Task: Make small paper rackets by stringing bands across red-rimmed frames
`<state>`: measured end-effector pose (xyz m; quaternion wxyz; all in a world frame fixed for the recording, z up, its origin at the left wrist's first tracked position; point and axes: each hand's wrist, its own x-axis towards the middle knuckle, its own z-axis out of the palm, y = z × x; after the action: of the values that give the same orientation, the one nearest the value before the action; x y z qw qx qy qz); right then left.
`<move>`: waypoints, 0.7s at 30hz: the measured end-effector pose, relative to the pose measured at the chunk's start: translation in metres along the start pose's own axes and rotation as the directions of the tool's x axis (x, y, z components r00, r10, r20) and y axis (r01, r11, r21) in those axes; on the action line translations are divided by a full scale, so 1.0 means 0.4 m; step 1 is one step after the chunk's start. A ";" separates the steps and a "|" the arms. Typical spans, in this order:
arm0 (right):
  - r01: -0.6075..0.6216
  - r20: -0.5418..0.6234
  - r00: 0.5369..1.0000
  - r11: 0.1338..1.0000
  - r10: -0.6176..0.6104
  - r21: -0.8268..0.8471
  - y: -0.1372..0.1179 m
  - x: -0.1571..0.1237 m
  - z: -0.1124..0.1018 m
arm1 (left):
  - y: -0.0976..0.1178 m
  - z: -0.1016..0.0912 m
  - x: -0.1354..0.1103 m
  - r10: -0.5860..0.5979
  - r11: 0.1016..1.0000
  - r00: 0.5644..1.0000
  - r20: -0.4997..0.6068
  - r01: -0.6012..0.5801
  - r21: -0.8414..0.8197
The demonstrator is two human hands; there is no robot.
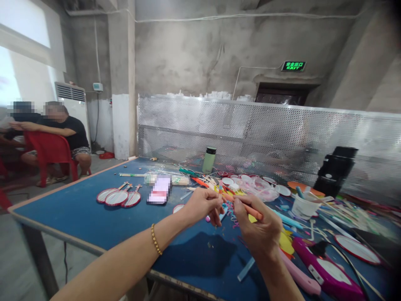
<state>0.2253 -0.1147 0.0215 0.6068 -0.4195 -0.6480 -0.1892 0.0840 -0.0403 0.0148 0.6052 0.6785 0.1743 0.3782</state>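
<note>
My left hand [207,204], with a gold bead bracelet at the wrist, pinches a small flat stick [220,189] upright. Bands of orange, pink and pale blue show on the stick. In my right hand [261,228] is an orange marker [253,212], gripped like a pen. Its front end points left toward the stick; whether the tip touches it I cannot make out. Curly coloured scraps lie under the hands. Partly behind my left wrist is a round white disc [178,208] with a red rim.
Three red-rimmed round paddles [116,198] and a phone [159,190] lie at left on the blue table [69,213]. Behind are a green thermos [209,160] and perforated screen [194,121]. To the right are a white tub [305,207] and purple power strip [328,271]. People sit far left.
</note>
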 end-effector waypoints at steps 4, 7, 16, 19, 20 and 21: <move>0.006 0.014 1.000 1.000 -0.006 -0.006 0.003 -0.001 0.001 | -0.004 -0.002 0.002 0.005 1.000 1.000 0.006 -0.005 -0.022; 0.019 0.004 1.000 1.000 -0.019 0.012 0.003 -0.001 0.003 | -0.006 -0.002 0.004 0.009 1.000 1.000 0.004 -0.009 -0.015; 0.004 -0.061 0.998 0.999 -0.002 0.037 0.008 0.001 0.010 | -0.008 0.002 0.006 -0.015 1.000 1.000 0.002 0.015 0.009; -0.001 -0.053 0.999 0.999 0.003 0.039 0.008 -0.002 0.007 | -0.010 0.000 0.007 -0.018 1.000 1.000 0.005 0.018 0.004; 0.003 -0.053 0.999 0.999 -0.001 0.037 0.008 -0.003 0.006 | -0.010 -0.001 0.007 -0.016 1.000 1.000 0.004 0.016 -0.006; 0.007 -0.052 0.999 0.999 -0.006 0.032 0.008 -0.003 0.005 | -0.010 -0.002 0.006 -0.012 1.000 1.000 0.001 0.012 -0.018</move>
<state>0.2264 -0.1119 0.0190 0.6295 -0.4026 -0.6364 -0.1915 0.0861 -0.0373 0.0118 0.6135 0.6722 0.1747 0.3758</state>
